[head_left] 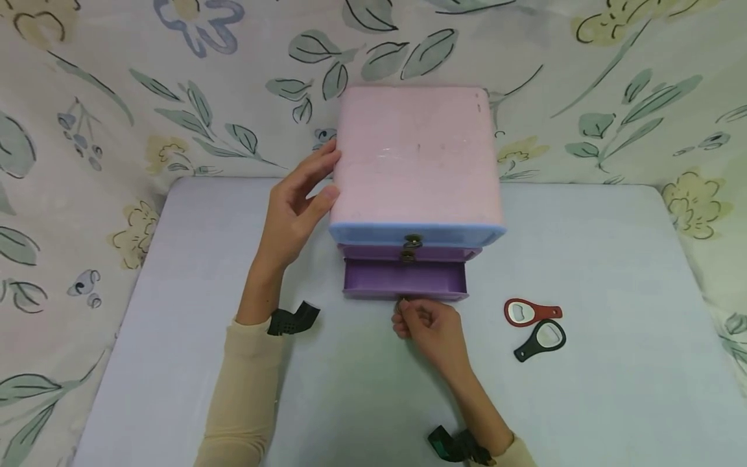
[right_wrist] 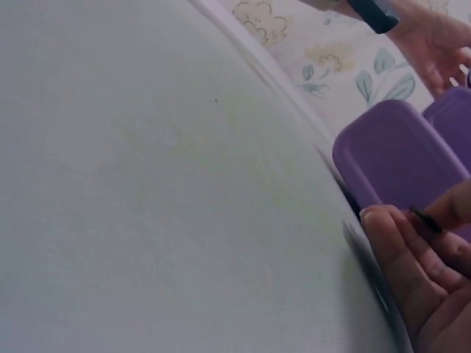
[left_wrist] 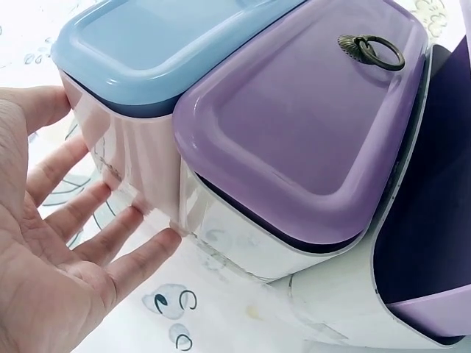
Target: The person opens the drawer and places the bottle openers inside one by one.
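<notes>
A small drawer cabinet [head_left: 417,155] with a pink top stands at the back of the table. Its lowest purple drawer [head_left: 405,279] is pulled out, and the visible part inside holds nothing. My right hand [head_left: 432,327] pinches that drawer's dark ring pull [right_wrist: 425,219] between thumb and fingers. Against the cabinet's left side rests my left hand [head_left: 294,214], fingers extended and spread, fingertips touching the wall. In the left wrist view, the blue top drawer [left_wrist: 176,44] and the purple middle drawer [left_wrist: 287,125] show, the latter with a brass ring handle [left_wrist: 379,53].
To the right of the drawer lie a red bottle opener [head_left: 548,312] and a black bottle opener [head_left: 528,350], close together on the white table [head_left: 613,259]. Floral cloth [head_left: 233,91] hangs behind and at the sides.
</notes>
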Motion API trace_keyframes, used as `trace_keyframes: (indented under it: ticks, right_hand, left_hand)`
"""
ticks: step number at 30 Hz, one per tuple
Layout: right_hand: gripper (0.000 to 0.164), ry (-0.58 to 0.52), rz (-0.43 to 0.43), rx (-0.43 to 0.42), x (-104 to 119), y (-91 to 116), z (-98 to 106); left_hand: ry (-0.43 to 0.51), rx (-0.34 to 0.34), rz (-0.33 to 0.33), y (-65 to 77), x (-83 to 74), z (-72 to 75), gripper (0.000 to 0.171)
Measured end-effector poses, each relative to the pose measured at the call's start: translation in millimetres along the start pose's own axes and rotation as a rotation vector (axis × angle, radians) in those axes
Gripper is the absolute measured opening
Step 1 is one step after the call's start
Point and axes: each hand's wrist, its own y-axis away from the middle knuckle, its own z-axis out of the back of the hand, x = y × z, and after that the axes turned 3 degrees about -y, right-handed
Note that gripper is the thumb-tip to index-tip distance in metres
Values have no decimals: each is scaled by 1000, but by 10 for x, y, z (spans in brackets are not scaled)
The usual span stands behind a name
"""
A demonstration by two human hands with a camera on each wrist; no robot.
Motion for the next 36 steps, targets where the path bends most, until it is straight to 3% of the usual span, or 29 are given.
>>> trace_keyframes:
  ticks: [7, 18, 36]
  right_hand:
    - [20, 2, -4, 6, 9, 80, 5]
    - [22, 13, -6, 15, -1, 158, -41]
    - [19, -38, -75, -5, -90, 307, -39]
  left_hand:
    - [-20, -1, -5, 5, -2, -6, 49]
    - [-91, 21, -77, -12, 30, -22, 57]
    - [-92, 19, -102, -10, 28, -18, 55]
